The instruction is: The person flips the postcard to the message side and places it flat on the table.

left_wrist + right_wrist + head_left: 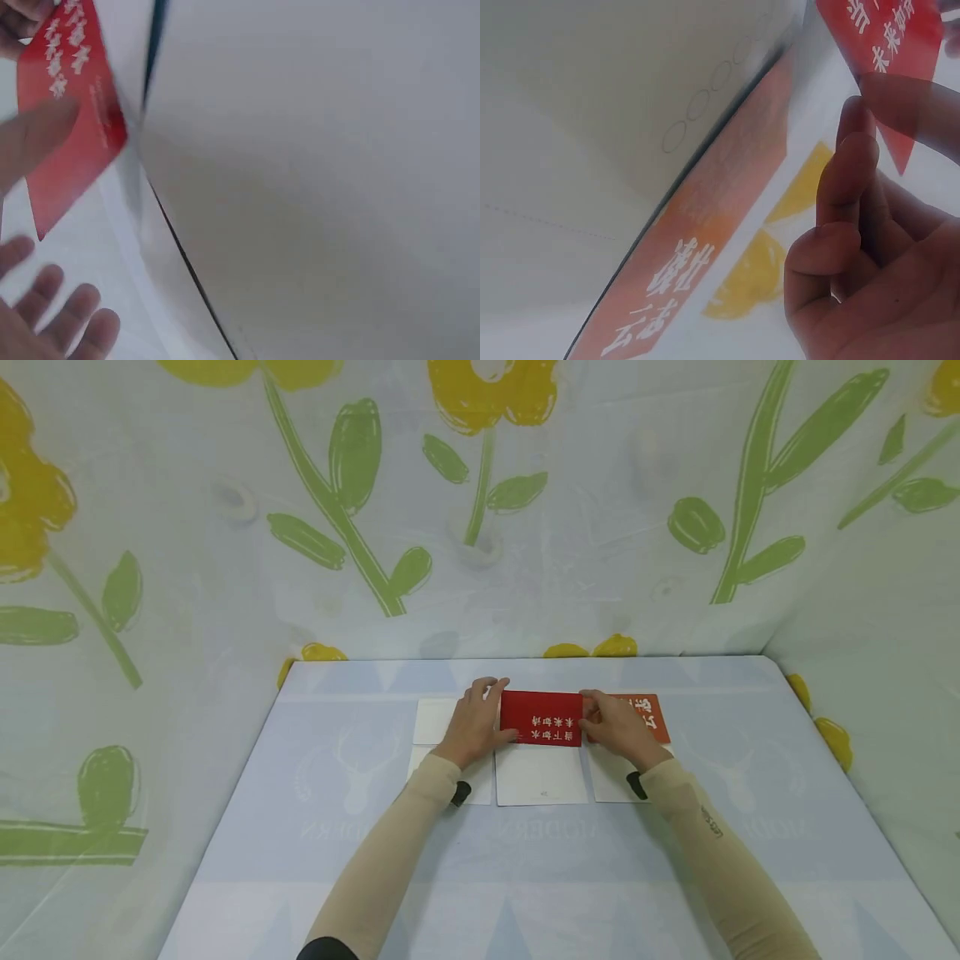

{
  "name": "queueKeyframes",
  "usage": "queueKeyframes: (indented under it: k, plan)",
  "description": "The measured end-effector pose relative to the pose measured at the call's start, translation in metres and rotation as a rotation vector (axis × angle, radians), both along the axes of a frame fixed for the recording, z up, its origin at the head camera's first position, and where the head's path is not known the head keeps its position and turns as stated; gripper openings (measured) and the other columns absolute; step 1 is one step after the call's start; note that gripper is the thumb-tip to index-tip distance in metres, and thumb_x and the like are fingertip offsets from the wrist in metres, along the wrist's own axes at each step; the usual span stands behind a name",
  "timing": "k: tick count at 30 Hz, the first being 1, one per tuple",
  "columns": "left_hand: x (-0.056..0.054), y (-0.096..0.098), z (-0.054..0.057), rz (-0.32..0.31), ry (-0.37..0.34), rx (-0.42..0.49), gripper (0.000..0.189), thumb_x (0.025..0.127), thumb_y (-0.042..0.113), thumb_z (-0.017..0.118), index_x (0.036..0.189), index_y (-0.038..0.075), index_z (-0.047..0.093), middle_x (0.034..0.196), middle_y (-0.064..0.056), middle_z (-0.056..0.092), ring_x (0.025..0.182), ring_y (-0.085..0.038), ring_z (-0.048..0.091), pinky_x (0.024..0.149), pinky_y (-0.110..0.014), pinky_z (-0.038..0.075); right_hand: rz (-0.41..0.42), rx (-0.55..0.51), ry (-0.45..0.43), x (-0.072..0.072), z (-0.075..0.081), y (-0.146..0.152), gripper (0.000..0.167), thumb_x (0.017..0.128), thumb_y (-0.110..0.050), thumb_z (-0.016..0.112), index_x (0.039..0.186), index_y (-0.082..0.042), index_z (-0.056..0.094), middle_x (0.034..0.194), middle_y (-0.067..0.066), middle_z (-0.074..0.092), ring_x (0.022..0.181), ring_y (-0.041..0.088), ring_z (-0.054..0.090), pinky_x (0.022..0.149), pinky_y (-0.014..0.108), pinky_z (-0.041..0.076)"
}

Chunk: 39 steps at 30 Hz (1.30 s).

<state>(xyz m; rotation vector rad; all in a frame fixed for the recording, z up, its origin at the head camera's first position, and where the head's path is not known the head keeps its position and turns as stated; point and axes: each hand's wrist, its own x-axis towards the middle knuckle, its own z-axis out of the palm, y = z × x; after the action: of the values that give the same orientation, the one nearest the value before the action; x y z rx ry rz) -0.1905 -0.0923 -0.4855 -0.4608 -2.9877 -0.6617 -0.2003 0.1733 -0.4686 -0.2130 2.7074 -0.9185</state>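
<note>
A red card (538, 706) with white characters is held up at the far middle of the table, above a white card (542, 777). Its right edge is pinched between the thumb and bent forefinger of my right hand (617, 724). My left hand (472, 722) is at the card's left edge, its thumb lying across the red face in the left wrist view while its other fingers (69, 319) spread away from the card. Under my right hand lies an orange-red card (654, 717) with white characters, partly covered by the hand.
A white card (431, 718) lies at the back left, partly behind my left hand. Another white card (480, 785) is in front of it, and one more white card (611, 777) lies by my right wrist. The patterned tabletop (540, 860) meets a flowered cloth wall (577, 543) behind.
</note>
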Motion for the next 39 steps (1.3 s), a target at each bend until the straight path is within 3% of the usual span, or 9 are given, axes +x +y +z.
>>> queueKeyframes:
  k: [5, 8, 11, 21, 31, 39]
  plan:
    - [0.006, -0.004, 0.005, 0.116, 0.032, 0.109, 0.05, 0.097, 0.033, 0.069, 0.14, 0.011, 0.058, 0.121, -0.007, 0.063, 0.106, -0.022, 0.059, 0.089, -0.034, 0.053, 0.017, 0.009, 0.056, 0.002, -0.002, 0.003, 0.028, 0.097, -0.017, 0.069, 0.122, -0.005, 0.061, 0.107, 0.011, 0.064, 0.096, 0.028, 0.058, 0.075, 0.035, 0.054]
    - [0.009, -0.005, 0.008, 0.142, -0.034, 0.165, 0.038, 0.1, 0.035, 0.063, 0.13, 0.012, 0.065, 0.104, -0.001, 0.068, 0.088, -0.016, 0.06, 0.074, -0.029, 0.053, 0.025, 0.002, 0.076, 0.005, -0.001, 0.003, 0.014, 0.097, -0.015, 0.069, 0.107, -0.007, 0.062, 0.105, 0.011, 0.065, 0.095, 0.028, 0.058, 0.074, 0.035, 0.054]
    - [0.012, -0.006, 0.009, 0.152, -0.113, 0.224, 0.036, 0.101, 0.036, 0.061, 0.128, 0.013, 0.068, 0.096, 0.001, 0.069, 0.077, -0.013, 0.059, 0.066, -0.027, 0.051, 0.028, -0.007, 0.086, 0.007, 0.0, 0.003, 0.013, 0.097, -0.014, 0.069, 0.106, -0.007, 0.063, 0.105, 0.011, 0.065, 0.094, 0.028, 0.058, 0.073, 0.035, 0.054]
    - [0.015, -0.01, 0.005, 0.174, -0.182, 0.314, 0.031, 0.1, 0.033, 0.059, 0.122, 0.014, 0.07, 0.094, 0.002, 0.071, 0.072, -0.013, 0.06, 0.065, -0.029, 0.05, 0.035, -0.026, 0.094, 0.012, -0.001, 0.004, 0.026, 0.098, -0.015, 0.067, 0.122, -0.006, 0.064, 0.109, 0.01, 0.067, 0.094, 0.027, 0.06, 0.072, 0.034, 0.055]
    - [0.017, -0.012, 0.007, 0.157, -0.174, 0.343, 0.026, 0.101, 0.028, 0.058, 0.118, 0.014, 0.071, 0.094, 0.002, 0.071, 0.077, -0.014, 0.061, 0.068, -0.03, 0.051, 0.037, -0.062, 0.124, 0.019, 0.0, 0.009, 0.022, 0.1, -0.02, 0.063, 0.12, -0.01, 0.067, 0.096, 0.004, 0.068, 0.088, 0.024, 0.061, 0.068, 0.033, 0.053]
    - [0.019, -0.014, 0.008, 0.133, -0.195, 0.382, 0.026, 0.101, 0.027, 0.058, 0.119, 0.012, 0.071, 0.095, 0.002, 0.071, 0.08, -0.015, 0.062, 0.069, -0.03, 0.052, 0.03, -0.112, 0.09, 0.022, 0.003, 0.011, 0.025, 0.101, -0.022, 0.061, 0.122, -0.01, 0.067, 0.091, 0.002, 0.07, 0.085, 0.022, 0.061, 0.069, 0.033, 0.051]
